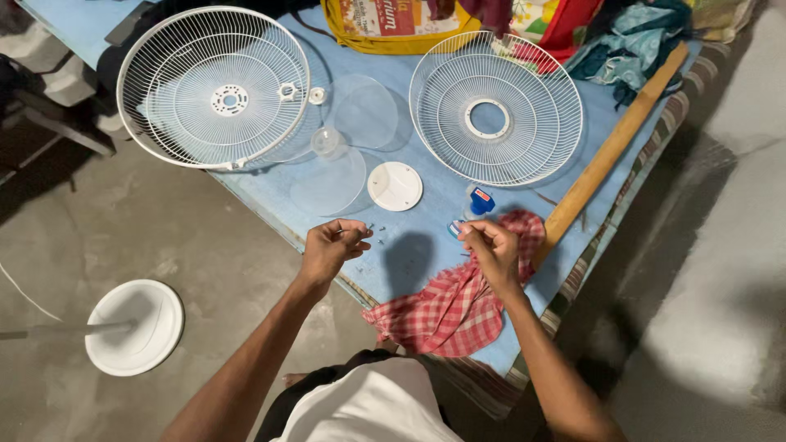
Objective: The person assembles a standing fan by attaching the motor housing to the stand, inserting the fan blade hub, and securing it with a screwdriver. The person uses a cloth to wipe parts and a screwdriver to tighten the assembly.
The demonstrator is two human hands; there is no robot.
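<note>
Currently the fan lies in parts around the cap (395, 185): one grille (214, 87) to its left, the other grille (496, 108) to its right, clear blade (332, 160) just beside it. Below the cap, left hand (330, 248) pinches small screws (370, 232); right hand (490, 248) pinches something too small to identify. Judged: assembly barely begun; everything remains unfitted.

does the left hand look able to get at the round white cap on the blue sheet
Probably yes. The round white cap lies flat just beyond the left hand, with bare blue sheet between them. Only the clear fan blade sits close beside it. The fingers seem pinched on something small, though.
</note>
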